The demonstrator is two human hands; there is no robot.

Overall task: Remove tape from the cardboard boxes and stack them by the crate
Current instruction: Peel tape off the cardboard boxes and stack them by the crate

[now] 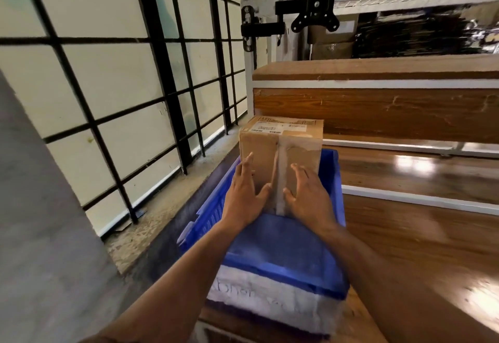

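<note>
Both hands lie flat on the near face of a cardboard box [280, 151] standing in a blue crate [286, 248]: left hand [244, 197], right hand [307, 194], either side of the tape [280, 175] strip.

The cardboard box [280, 153] stands in the crate [332, 207] at its far end. My left hand [244, 197] and right hand [310, 197] lie flat on its near face, either side of the tape [280, 180]. The crate sits at the bench's [418, 234] left edge.

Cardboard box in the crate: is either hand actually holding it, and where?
No curled grip. Left hand and right hand lie flat on the cardboard box's near face, either side of the tape strip.
</note>
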